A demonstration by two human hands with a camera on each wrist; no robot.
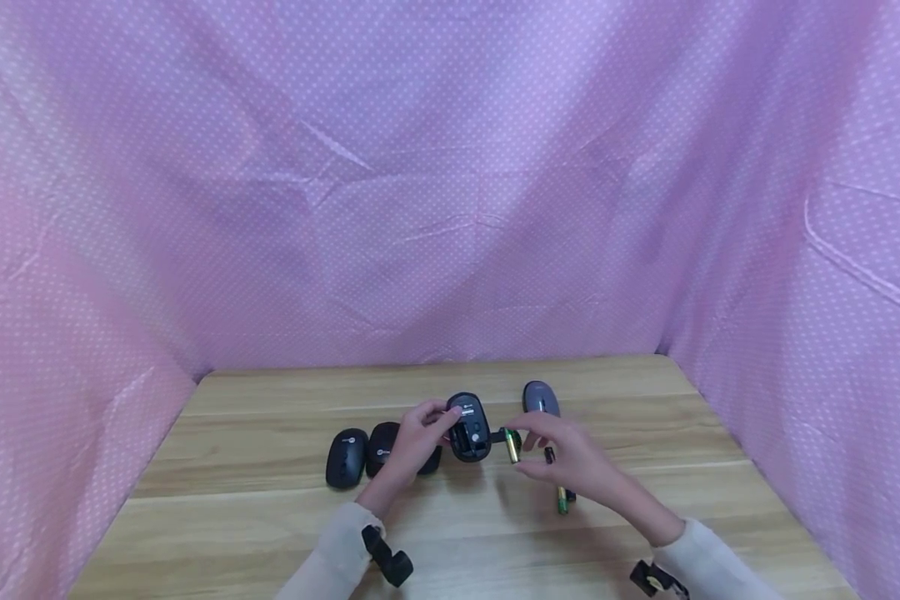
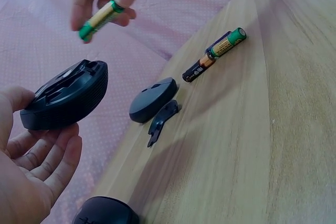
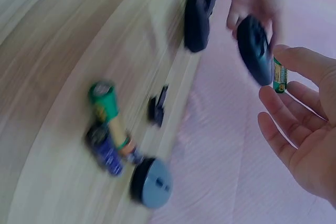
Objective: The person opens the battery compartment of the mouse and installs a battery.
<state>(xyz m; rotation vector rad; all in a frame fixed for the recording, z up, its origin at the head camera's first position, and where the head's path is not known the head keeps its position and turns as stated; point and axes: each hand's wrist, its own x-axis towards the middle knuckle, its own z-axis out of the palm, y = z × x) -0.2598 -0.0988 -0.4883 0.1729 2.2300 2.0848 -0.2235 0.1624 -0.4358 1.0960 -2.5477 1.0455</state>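
In the head view my left hand grips a black computer mouse by its side, raised above the table with its underside up. Its battery compartment is uncovered. A green and gold battery is pinched between thumb and fingers of my right hand, just right of the mouse. Below in the left wrist view lies a black battery cover, beside a grey mouse. Another green and gold battery and dark batteries lie together on the wood.
Black mice sit on the wooden table to the left, one partly hidden behind my left forearm. The grey mouse stands farther back at right. A pink dotted cloth hangs around the table's back and sides.
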